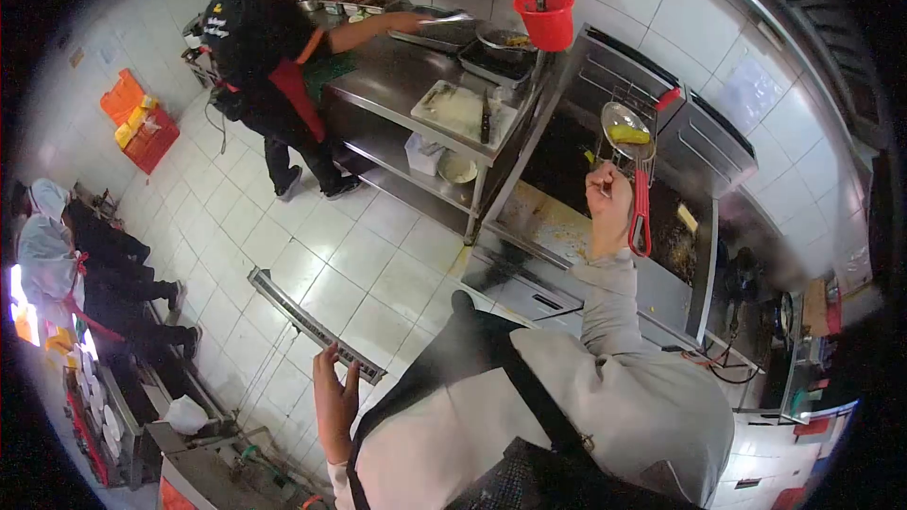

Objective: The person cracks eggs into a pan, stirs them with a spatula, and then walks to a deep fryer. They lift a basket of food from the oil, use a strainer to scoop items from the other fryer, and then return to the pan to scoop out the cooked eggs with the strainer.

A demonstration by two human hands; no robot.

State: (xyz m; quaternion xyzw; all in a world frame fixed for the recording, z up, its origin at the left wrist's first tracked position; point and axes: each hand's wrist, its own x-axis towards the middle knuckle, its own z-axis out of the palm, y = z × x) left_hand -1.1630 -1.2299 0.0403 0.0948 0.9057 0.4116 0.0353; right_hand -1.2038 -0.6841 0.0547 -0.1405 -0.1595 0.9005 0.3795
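My right hand (607, 194) is closed above the greasy griddle (557, 222). It appears to grip a metal ladle (619, 116), whose handle is mostly hidden by the fingers. A yellow-green piece of food (629, 135) lies in the ladle's bowl. Just right of this hand is a red handle (641, 212), and a wire rack (635, 99) shows behind the ladle. My left hand (336, 403) hangs low at my side, fingers apart and holding nothing. Beyond its fingertips, in my view, runs a metal floor drain (312, 324).
A steel counter (378, 94) at upper left carries a cutting board (463, 113), a knife (486, 120) and trays. A red bucket (546, 21) hangs by the griddle. One co-worker (255, 47) reaches over the counter; another person (57, 246) stands far left. An orange crate (154, 144) is by the wall.
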